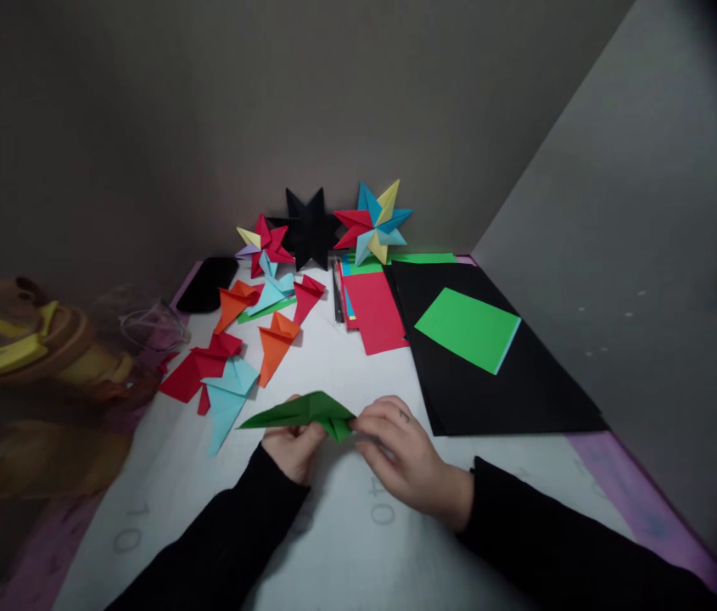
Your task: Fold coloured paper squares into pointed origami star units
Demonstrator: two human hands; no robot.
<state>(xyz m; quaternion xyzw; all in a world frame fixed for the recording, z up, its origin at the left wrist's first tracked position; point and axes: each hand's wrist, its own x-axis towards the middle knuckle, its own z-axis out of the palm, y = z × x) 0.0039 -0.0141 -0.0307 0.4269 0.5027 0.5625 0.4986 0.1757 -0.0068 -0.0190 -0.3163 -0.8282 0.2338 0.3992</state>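
Grey-walled corner, white-covered surface: green folded paper lies crosswise between two hands

White surface (338,369) backs onto a grey wall (333,110); second wall (651,297) slants in on the right. Light dim.

Green folded paper (298,412) is up in front of the person, at the near middle, apparently just above the surface. Long axis runs left to right: free point to the left, compact folds at the right end. Left hand (294,450) comes at it from below, grip clamped on the paper, thumb in front near the folds, fingers mostly hidden behind. Right hand (402,450) meets the right end, its grip pinched together on the tip; contact detail small, partly covered by the fingers. Right hand is the nearer to the folds' outer end; left is the nearer to the long free point.

Edges: free point aims toward a light blue folded piece (229,395), near but apart. Orange folded piece (277,344) lies just beyond. Black sheets (473,403), with a bright green sheet (469,331) on top, spread past the right hand; their near corner sits just beside it.

Room: a bare white strip runs ahead, between orange piece and black sheets, up to a red sheet (377,314). More bare white on the near side, between the forearms.
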